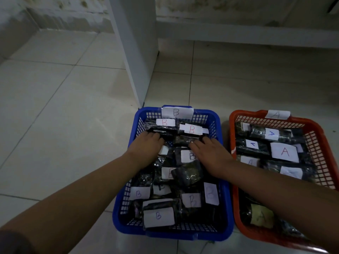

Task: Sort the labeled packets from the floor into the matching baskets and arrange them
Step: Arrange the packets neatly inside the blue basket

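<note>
A blue basket [224, 180] tagged B holds several dark packets with white B labels [158, 216]. Beside it on the right stands a red basket [318, 129] tagged A, filled with dark packets labelled A [284, 152]. Both my hands are inside the blue basket near its far end. My left hand [146, 145] lies palm down on the packets, fingertips curled at a dark packet [161, 130] with a B label. My right hand [211, 153] lies palm down beside it, fingers touching another dark packet [185, 139]. My right forearm crosses over the red basket's near part.
Pale floor tiles [64, 107] spread out to the left and behind the baskets. A white post or furniture leg [134, 52] stands just behind the blue basket. A white ledge [256, 35] runs along the stained wall at the back.
</note>
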Motion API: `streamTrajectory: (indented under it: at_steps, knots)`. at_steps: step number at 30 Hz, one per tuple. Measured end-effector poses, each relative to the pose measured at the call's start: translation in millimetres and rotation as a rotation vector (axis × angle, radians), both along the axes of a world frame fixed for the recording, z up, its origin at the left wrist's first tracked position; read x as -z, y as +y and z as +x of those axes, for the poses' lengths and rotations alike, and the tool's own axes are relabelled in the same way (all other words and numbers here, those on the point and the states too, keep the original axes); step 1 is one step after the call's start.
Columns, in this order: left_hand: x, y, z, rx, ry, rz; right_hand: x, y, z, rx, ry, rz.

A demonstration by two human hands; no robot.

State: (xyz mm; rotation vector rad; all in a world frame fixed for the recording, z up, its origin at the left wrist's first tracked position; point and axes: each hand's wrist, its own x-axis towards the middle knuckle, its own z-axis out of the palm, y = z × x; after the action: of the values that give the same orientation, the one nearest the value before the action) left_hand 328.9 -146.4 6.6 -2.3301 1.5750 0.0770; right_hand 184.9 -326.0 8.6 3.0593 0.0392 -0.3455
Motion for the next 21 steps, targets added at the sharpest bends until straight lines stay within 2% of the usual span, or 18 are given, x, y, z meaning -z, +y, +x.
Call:
streamTrajectory:
  at_steps: [2,7,13,21]
  knots:
    - [-1,-3,3,0.014,-0.033,0.009,0,0,1,0.019,0.014,-0.02]
    - [2,-1,5,-0.016,0.015,0.148,5,0,0,0.043,0.019,-0.031]
    - [6,3,-2,-0.081,-0.061,0.151,12,-1,1,0.081,-0.017,-0.023]
    - [11,9,-6,-0.038,0.058,0.114,6,-3,-1,0.063,-0.095,0.068]
